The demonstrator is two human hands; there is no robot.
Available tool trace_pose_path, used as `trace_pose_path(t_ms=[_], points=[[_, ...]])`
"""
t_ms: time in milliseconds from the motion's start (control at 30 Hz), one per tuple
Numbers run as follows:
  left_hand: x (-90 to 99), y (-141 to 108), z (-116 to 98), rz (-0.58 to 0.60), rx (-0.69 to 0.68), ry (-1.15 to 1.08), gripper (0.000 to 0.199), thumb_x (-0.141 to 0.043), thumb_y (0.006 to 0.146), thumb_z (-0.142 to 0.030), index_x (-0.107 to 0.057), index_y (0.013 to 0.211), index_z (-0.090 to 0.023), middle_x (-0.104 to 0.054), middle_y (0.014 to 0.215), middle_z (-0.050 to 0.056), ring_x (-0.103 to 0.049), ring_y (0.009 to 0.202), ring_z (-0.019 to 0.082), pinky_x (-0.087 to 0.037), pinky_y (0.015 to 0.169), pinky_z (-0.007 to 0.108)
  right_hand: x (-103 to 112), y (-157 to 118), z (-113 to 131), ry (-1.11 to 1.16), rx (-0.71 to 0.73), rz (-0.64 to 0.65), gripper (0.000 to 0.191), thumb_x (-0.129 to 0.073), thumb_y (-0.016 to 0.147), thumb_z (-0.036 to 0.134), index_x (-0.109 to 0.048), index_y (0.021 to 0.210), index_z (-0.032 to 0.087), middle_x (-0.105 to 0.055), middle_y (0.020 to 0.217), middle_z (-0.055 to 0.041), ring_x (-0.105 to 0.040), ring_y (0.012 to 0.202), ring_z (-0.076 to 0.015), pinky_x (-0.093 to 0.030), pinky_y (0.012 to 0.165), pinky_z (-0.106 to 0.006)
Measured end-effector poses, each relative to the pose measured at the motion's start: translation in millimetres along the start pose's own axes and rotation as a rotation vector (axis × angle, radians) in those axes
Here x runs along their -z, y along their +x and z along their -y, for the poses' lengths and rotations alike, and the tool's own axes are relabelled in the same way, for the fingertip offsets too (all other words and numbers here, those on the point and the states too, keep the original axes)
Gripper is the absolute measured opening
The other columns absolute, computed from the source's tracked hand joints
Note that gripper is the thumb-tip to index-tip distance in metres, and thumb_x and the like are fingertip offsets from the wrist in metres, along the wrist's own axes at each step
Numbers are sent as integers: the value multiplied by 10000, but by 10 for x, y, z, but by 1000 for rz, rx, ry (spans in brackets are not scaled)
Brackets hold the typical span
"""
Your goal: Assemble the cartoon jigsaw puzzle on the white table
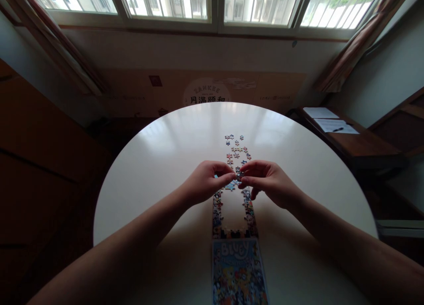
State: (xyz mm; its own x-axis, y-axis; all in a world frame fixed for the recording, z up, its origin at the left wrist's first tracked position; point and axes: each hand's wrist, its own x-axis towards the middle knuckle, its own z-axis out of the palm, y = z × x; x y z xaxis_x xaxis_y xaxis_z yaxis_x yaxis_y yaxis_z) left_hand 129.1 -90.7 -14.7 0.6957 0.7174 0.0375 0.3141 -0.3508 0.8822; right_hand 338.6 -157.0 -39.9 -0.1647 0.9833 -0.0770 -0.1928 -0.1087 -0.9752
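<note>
Above the upper part of a partly joined jigsaw puzzle (217, 210), both hands meet fingertip to fingertip. My left hand (213, 180) is closed in a pinch at the left side of a small dark jigsaw piece (239, 176). From the other side, my right hand (270, 182) pinches the same piece between thumb and fingers, its lower fingers curled. The puzzle's side and bottom borders are joined around a bare middle, with a light blue section under the hands. Hands partly cover the top of the puzzle. Several loose pieces (236, 155) lie beyond them.
A colourful picture sheet or box lid marked "BLUEY" (238, 269) lies nearest me, below the puzzle. Everything rests on a round white table (142, 185). Papers (336, 126) with a pen are on a dark wooden bench to the right. Windows and curtains stand behind.
</note>
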Motion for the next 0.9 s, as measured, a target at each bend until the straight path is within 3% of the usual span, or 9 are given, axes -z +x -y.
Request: trace_pose_path(t_ms=[567,900], points=[[-25,24,-23,-29,-46,5,203,-664,841,-319,-755,829,-137,-704,718,36,-586,665,118,-459,610,250,-7,-31,42,-55,21,7,321,-893,689,274,-670,900,180,-732,740,-15,-746,689,-204,-583,435,-228],[-27,28,-26,-36,-47,-3,221,-666,846,-330,-760,866,-131,-732,766,62,-626,714,140,-484,640,266,17,-33,40,-112,41,12,325,-886,698,278,-654,902,179,-726,734,-12,-744,700,-202,-584,453,-229]])
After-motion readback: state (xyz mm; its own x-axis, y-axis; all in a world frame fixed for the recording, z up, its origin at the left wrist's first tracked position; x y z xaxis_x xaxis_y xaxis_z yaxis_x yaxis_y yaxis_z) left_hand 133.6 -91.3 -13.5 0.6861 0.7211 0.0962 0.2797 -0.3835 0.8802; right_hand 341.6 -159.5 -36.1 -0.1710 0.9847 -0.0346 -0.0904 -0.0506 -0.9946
